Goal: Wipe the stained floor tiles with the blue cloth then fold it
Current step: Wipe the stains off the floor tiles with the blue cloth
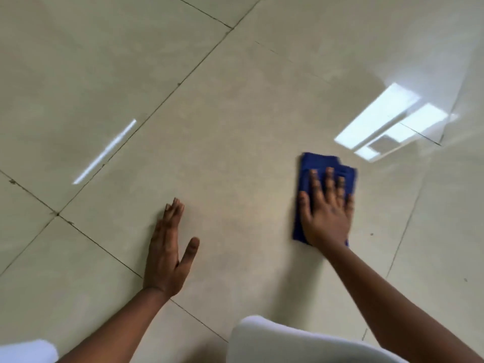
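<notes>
A blue cloth (318,166), folded into a rough rectangle, lies flat on a large beige floor tile (230,153) right of centre. My right hand (327,208) presses down on it with fingers spread, covering its lower half. My left hand (167,247) rests flat on the same tile to the left, fingers together, thumb out, holding nothing. A faint yellowish smear (256,213) shows on the tile between the two hands. The picture is slightly blurred.
Dark grout lines (110,158) run diagonally between glossy tiles, with small dark specks (371,234) right of the cloth. Bright window reflections (387,121) lie beyond the cloth. White-clad knees (275,341) sit at the bottom edge.
</notes>
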